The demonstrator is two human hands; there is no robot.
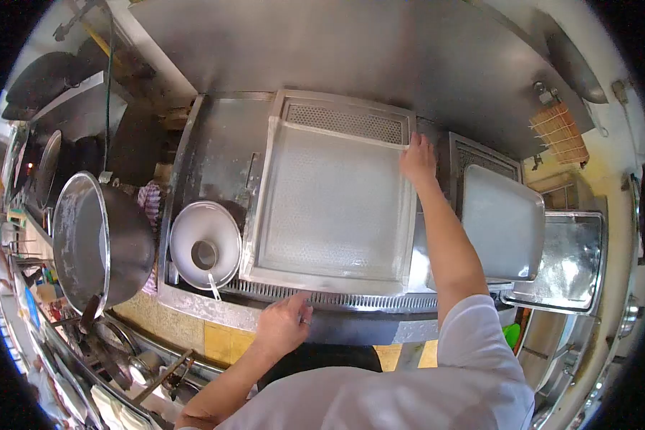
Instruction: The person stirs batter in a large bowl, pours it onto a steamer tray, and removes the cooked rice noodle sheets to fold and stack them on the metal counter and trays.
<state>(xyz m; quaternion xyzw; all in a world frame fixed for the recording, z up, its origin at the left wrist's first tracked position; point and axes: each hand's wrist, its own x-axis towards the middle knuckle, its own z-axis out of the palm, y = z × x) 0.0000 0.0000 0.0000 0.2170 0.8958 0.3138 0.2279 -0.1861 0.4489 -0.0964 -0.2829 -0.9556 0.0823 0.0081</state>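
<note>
Nearest me, the white shirt hides part of the tiled floor. The left hand curls at the counter's front edge; I can't tell whether it grips anything. Beyond, mid-counter, lies a pale, rectangular sheet, faintly dotted, light-rimmed, covering all but the far strip of a perforated tray. The right hand, well apart from the left, meets its far right corner; I can't make out a pinch.
</note>
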